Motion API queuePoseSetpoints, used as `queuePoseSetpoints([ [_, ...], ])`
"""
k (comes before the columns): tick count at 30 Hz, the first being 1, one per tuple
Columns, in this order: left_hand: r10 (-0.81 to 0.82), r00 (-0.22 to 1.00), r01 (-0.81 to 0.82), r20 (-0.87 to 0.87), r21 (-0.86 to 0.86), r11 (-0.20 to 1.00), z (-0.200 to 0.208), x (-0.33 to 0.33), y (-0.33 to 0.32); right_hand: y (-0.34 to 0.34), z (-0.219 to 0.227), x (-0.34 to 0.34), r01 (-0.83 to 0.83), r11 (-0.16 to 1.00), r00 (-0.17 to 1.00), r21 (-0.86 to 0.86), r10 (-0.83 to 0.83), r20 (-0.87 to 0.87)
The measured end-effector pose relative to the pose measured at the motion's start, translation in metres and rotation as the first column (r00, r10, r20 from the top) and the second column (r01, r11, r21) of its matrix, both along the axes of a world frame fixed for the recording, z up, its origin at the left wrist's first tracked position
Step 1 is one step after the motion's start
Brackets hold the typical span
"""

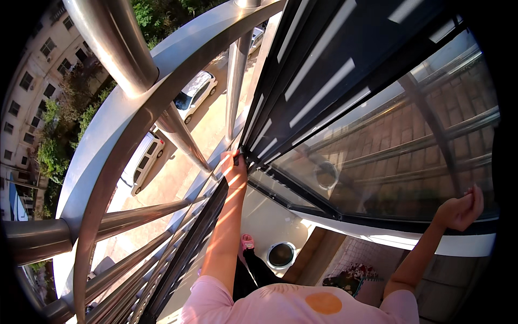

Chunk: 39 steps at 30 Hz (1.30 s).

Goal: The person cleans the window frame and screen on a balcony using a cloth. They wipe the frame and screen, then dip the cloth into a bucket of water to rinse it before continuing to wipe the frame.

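Note:
My left hand point(234, 170) is closed at the inner edge of a black window frame point(280, 175), with a small black part showing between the fingers. Large glass panes point(377, 140) in dark frames stretch up and right from there, reflecting rails and brickwork. Over on the right, my right hand point(461, 209) is raised beside the lower glass. Its fingers are loosely bent, and nothing shows in them. I cannot tell whether they touch the pane.
Thick metal railings point(116, 227) curve along the left, beyond the window opening. Far below are a white car point(195, 93), a white van point(141, 162) and trees. Near my feet, a round bucket point(281, 255) stands on the pale floor, left of a brown ledge point(318, 254).

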<state>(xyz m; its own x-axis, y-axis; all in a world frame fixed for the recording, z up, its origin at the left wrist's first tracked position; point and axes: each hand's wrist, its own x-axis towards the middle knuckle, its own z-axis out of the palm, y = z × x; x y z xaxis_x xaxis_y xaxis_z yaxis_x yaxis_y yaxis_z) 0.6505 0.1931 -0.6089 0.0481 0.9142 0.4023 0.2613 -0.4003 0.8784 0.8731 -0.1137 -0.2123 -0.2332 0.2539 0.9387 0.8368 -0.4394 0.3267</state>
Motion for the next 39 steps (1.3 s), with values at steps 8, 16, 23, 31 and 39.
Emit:
queuePoseSetpoints([
  [8,-0.002,1.0,0.002,0.016,-0.009,1.0,0.008,0.007,-0.017,-0.001,-0.002,0.001,0.034,0.999,0.999,0.036,-0.034,-0.02],
  [16,0.003,0.997,-0.022,-0.072,-0.263,0.965,-0.02,-0.005,-0.022,0.003,-0.005,0.002,0.048,0.998,0.999,0.032,-0.047,-0.028],
  [23,-0.021,0.999,0.013,-0.049,-0.171,0.985,-0.021,0.001,-0.017,0.002,-0.001,-0.003,0.029,0.999,0.999,-0.03,-0.029,0.027],
  [31,0.044,0.993,-0.035,0.107,-0.079,0.996,0.011,0.015,-0.02,-0.002,-0.001,0.0,0.05,0.998,0.999,-0.03,-0.05,0.021],
  [39,0.018,0.999,-0.028,-0.03,-0.379,0.925,-0.031,0.0,-0.029,0.01,0.004,-0.016,0.093,0.992,0.995,-0.082,-0.089,0.052],
])
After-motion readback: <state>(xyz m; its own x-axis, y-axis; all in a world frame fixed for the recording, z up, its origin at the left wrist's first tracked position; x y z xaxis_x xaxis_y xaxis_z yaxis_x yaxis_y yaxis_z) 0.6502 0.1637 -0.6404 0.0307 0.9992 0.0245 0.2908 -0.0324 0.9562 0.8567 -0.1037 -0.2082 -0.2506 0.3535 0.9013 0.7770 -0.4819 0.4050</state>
